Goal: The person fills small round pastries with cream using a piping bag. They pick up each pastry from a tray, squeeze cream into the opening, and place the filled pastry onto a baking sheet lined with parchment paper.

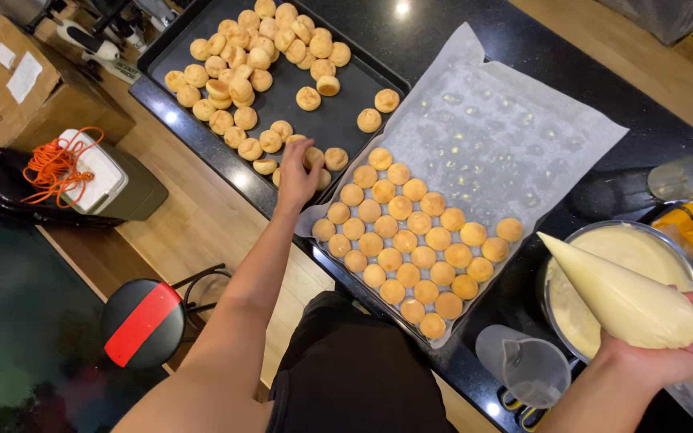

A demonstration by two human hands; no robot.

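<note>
My left hand (pixel 297 170) reaches into the dark baking tray (pixel 338 120) and closes its fingers around a small golden puff (pixel 313 157) at the tray's near edge. Several loose puffs (pixel 242 72) lie piled in that tray. My right hand (pixel 658 359) grips a cream-filled piping bag (pixel 619 295), its tip pointing left toward the parchment. On the parchment-lined tray (pixel 507 128) several puffs (pixel 411 240) sit in neat rows.
A metal bowl of cream (pixel 643 240) sits under the piping bag. A clear measuring jug (pixel 527 365) stands at the counter's near edge. A round stool (pixel 142 321), a cardboard box (pixel 26 80) and an orange cord (pixel 54 164) are on the left floor side.
</note>
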